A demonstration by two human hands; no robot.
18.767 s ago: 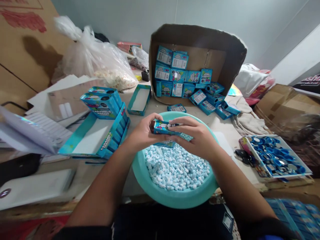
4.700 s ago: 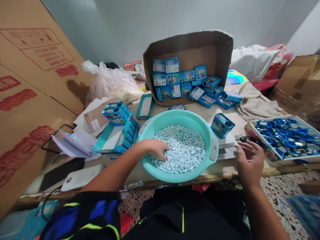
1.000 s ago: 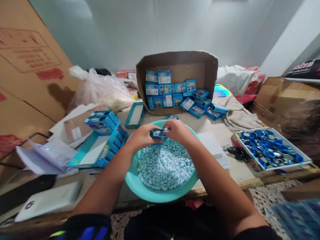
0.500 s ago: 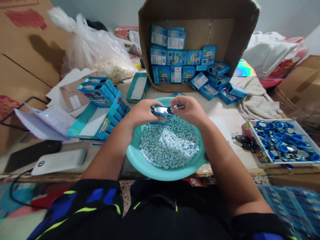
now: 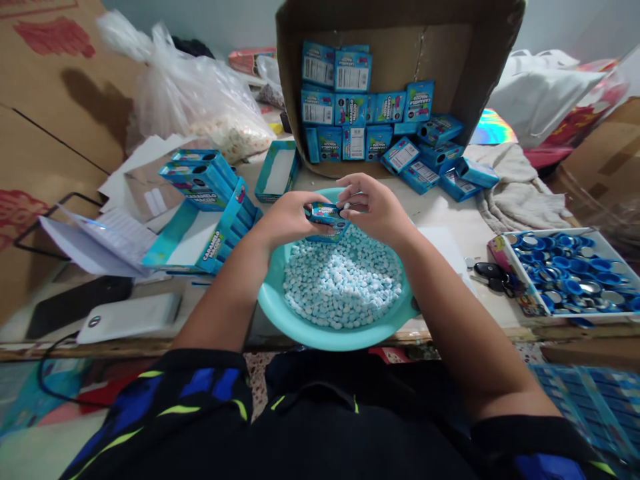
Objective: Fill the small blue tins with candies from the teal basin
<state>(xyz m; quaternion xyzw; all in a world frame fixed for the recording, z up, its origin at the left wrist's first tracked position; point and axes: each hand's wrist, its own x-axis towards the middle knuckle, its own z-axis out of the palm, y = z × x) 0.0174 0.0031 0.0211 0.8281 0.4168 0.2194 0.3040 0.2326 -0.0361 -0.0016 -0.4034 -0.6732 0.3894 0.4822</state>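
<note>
Our left hand (image 5: 290, 217) has its fingers clamped on a small blue box (image 5: 326, 213), held above the mint-green bowl (image 5: 325, 339). Our right hand's (image 5: 376, 212) fingers pinch a white piece (image 5: 346, 207) right at the box's end. Below, we have pale pieces (image 5: 345, 287) heaped in the bowl, on the desk (image 5: 425, 208). Cardboard carton (image 5: 445, 60) behind, caps tray (image 5: 593, 316) to our right.
</note>
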